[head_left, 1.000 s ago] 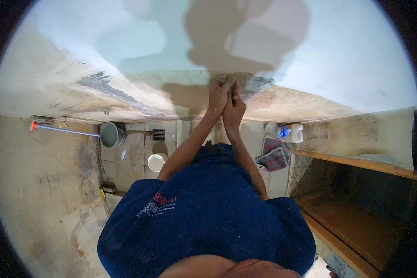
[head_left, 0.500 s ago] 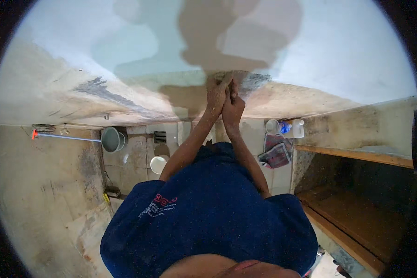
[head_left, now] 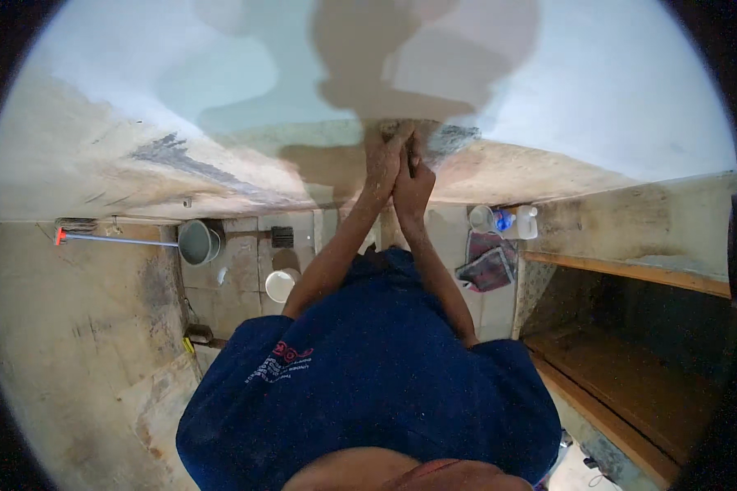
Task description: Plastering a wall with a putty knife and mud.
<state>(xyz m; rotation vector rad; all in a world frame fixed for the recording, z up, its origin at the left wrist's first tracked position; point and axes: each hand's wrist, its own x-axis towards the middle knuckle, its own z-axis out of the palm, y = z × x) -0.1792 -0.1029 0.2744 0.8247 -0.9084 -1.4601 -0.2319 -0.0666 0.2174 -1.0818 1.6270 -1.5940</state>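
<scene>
Both my hands are close together in front of me, up against the stained wall (head_left: 319, 131), at the edge of a rough grey bare patch (head_left: 458, 139). My left hand (head_left: 382, 162) is closed, its fingers reaching toward the wall surface. Just to its right and slightly nearer, my right hand (head_left: 414, 186) is curled into a fist. A dark sliver shows between the two hands, maybe part of a tool, but its kind is hidden by my fingers and the shadow. My head and arms cast a broad shadow on the wall around them.
On the floor at left stand a grey bucket (head_left: 199, 244) and a white tub (head_left: 282, 286), with a dark drain grate (head_left: 282, 237) between. A blue-handled mop (head_left: 123, 240) leans left. At right lie a checked cloth (head_left: 490, 266), a white jug (head_left: 527, 222) and a wood-edged shelf (head_left: 630, 278).
My hands stay pressed together at the same spot, with only a slight shift of the fingers. The view and the shadow have moved a little.
</scene>
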